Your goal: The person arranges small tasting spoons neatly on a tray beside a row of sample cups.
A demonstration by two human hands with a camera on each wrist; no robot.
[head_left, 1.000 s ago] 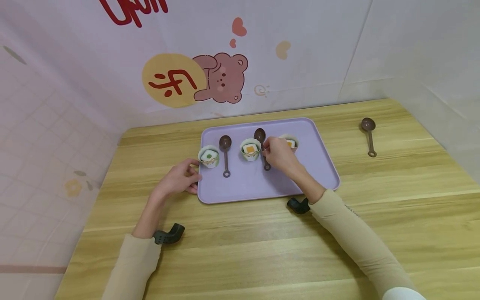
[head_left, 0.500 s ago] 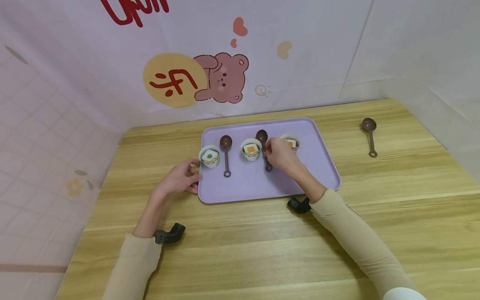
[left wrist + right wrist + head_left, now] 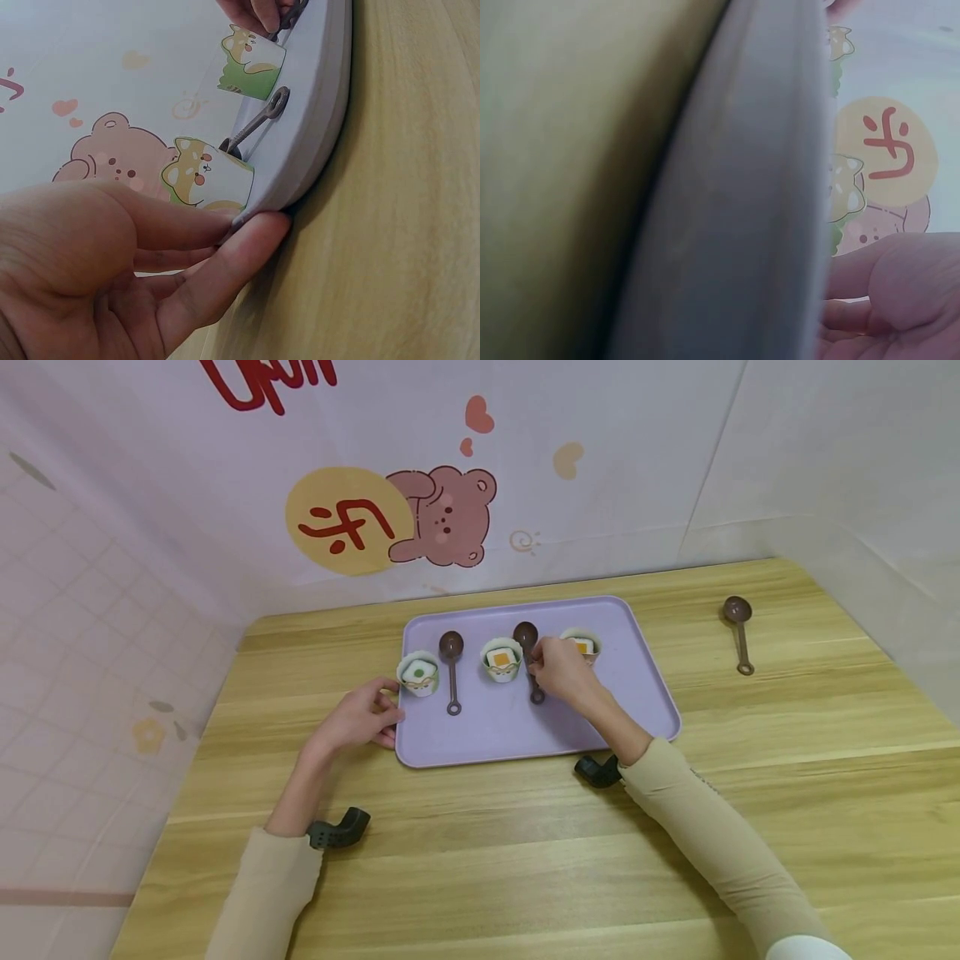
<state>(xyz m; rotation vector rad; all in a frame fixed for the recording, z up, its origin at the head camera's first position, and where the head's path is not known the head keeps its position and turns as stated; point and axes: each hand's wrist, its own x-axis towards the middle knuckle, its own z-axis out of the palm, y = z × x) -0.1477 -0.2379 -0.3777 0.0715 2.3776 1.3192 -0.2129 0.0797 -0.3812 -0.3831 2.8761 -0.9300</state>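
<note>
My left hand [image 3: 356,718] pinches the left rim of a lilac tray [image 3: 480,731] between thumb and fingers, as the left wrist view shows closely. On the tray, my right hand [image 3: 564,668] pinches the handle of a brown measuring spoon [image 3: 526,633], which lies between two paper cups. The middle cup [image 3: 501,672] holds a white piece with an orange square. Partly behind my right hand stands the right cup [image 3: 587,638], also with a white and orange piece. At the left rim, another cup [image 3: 420,683] holds a white piece with a green dot.
A second brown measuring spoon [image 3: 452,647] lies between the left and middle cups. Off the tray, a third measuring spoon [image 3: 738,610] rests on the wooden table [image 3: 480,852] at the right. A printed cloth wall [image 3: 615,460] rises behind the table.
The measuring spoon in my right hand has shifted slightly nearer and to the right. My left hand stays on the tray's rim.
</note>
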